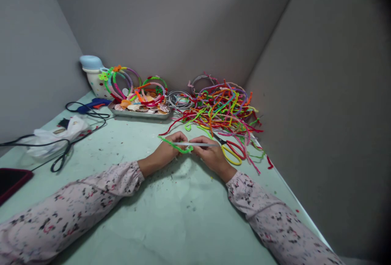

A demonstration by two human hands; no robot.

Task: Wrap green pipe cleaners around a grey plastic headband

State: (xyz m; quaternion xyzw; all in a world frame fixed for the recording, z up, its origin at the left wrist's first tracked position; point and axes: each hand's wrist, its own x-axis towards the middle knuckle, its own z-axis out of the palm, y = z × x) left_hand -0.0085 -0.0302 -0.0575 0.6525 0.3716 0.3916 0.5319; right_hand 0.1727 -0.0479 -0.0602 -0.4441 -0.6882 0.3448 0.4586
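In the head view my hands meet over the middle of the table. My left hand (169,151) is closed, pinching a bright green pipe cleaner (175,147) whose free end sticks out to the left. The other end of it curls in the gap between my hands. A thin, straight, grey-white strip (201,144) runs level across both hands. My right hand (212,153) is closed on this strip, with thumb and fingertips close to the green curl. Whether the pipe cleaner is wound around the strip I cannot tell.
Scissors (231,156) with red and yellow handles lie beside my right hand. Behind is a heap of coloured pipe cleaners (226,106). A metal tray (140,115) holds shells and wrapped hoops. Leftward are a bottle (94,79), glue gun (93,105), plastic bag (58,136), black cable (65,151) and phone (14,183).
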